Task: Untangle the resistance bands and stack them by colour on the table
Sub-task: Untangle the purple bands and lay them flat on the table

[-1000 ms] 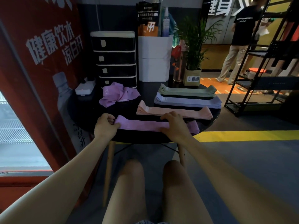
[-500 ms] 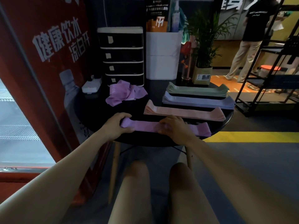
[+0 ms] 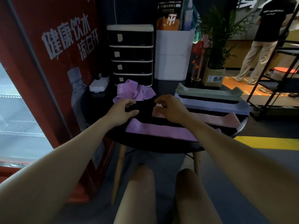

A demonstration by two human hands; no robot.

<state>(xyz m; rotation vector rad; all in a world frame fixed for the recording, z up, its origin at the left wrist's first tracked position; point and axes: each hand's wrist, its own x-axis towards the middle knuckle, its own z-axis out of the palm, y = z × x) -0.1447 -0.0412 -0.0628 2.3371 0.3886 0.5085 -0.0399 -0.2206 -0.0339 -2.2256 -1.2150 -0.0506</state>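
Purple flat band (image 3: 161,130): lies stretched out on the black round table (image 3: 145,145), just below both hands, nearest the person.
Left hand (image 3: 120,110): hovers over the table with fingers loosely curled, holding nothing; its fingertips are just short of the tangle.
Purple tangle (image 3: 133,92): a crumpled heap of bands just beyond the left hand, in front of the drawer unit (image 3: 131,54).
Right hand (image 3: 171,107): raised above the table, fingers relaxed and bent, gripping nothing.
Pink stack (image 3: 221,120): flat, partly hidden under the right hand, running off to its right.
Lavender stack (image 3: 215,106): flat, beyond the pink one, right of the right hand.
Green stack (image 3: 210,93): farthest from the hands, beside the potted plant (image 3: 216,46).
Background: another person (image 3: 265,38) stands far right, behind a black rack (image 3: 275,88).
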